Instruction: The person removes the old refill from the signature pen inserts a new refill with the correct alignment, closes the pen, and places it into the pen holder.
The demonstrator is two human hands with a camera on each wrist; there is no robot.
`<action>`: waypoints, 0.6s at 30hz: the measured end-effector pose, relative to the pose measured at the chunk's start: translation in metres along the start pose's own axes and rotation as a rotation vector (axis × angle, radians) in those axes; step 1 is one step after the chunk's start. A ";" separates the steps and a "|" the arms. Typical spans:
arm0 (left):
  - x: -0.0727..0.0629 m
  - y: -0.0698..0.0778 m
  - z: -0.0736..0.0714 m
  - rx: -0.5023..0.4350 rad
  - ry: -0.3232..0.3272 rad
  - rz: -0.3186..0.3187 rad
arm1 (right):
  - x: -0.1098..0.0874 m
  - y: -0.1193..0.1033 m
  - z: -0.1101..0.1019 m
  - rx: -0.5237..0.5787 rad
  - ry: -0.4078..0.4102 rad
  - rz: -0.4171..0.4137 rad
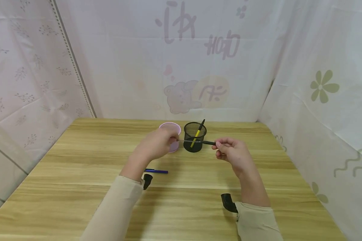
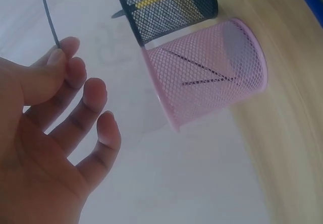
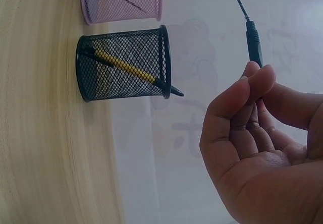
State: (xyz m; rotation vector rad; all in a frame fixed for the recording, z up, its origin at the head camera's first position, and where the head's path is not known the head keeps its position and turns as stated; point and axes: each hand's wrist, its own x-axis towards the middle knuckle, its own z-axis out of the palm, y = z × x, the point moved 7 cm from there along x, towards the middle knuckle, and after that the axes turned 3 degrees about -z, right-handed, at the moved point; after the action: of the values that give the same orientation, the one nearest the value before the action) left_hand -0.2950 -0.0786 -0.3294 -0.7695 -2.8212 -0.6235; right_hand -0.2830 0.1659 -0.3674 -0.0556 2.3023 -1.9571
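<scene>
Both hands hold a thin dark rod (image 1: 188,141) stretched level between them, in front of the cups. My left hand (image 1: 157,142) pinches its thin end between thumb and forefinger, the other fingers loosely bent. My right hand (image 1: 233,152) pinches the black ribbed piece (image 3: 254,42) at the other end. What kind of tool or pen part this is, I cannot tell. Behind the rod stands a black mesh pen cup (image 3: 123,93) with a yellow and black pen (image 1: 197,134) leaning in it. Beside it is a pink mesh cup (image 2: 207,103), partly behind my left hand in the head view; two thin dark sticks show through its mesh.
A blue pen (image 1: 158,171) lies on the wooden table (image 1: 184,207), near my left wrist and partly hidden by it. Black curved pieces (image 1: 228,202) stick out at both sleeve cuffs. Patterned cloth (image 1: 132,60) hangs behind the table and along both sides.
</scene>
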 end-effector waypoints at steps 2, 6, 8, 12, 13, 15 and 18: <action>0.000 -0.002 -0.001 0.002 0.013 -0.014 | 0.000 0.000 -0.001 0.004 0.004 0.005; -0.001 -0.011 -0.003 -0.020 0.025 -0.074 | 0.000 0.001 -0.004 0.013 0.013 0.014; -0.002 -0.016 -0.003 -0.029 0.020 -0.104 | -0.001 0.001 -0.006 0.022 0.013 0.014; -0.003 -0.025 0.005 0.002 -0.021 -0.143 | -0.003 0.002 -0.008 0.098 -0.010 0.004; -0.003 -0.027 0.009 0.015 -0.041 -0.151 | -0.003 0.002 -0.008 0.133 -0.023 0.001; -0.004 -0.031 0.019 0.045 -0.080 -0.157 | -0.004 0.002 -0.007 0.207 -0.052 -0.006; -0.004 -0.036 0.037 0.098 -0.134 -0.155 | -0.006 0.001 -0.005 0.298 -0.090 -0.015</action>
State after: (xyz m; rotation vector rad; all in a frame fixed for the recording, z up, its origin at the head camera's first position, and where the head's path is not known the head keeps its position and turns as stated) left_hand -0.3116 -0.0929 -0.3765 -0.6015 -3.0297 -0.4662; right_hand -0.2780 0.1715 -0.3673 -0.1311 1.9390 -2.2316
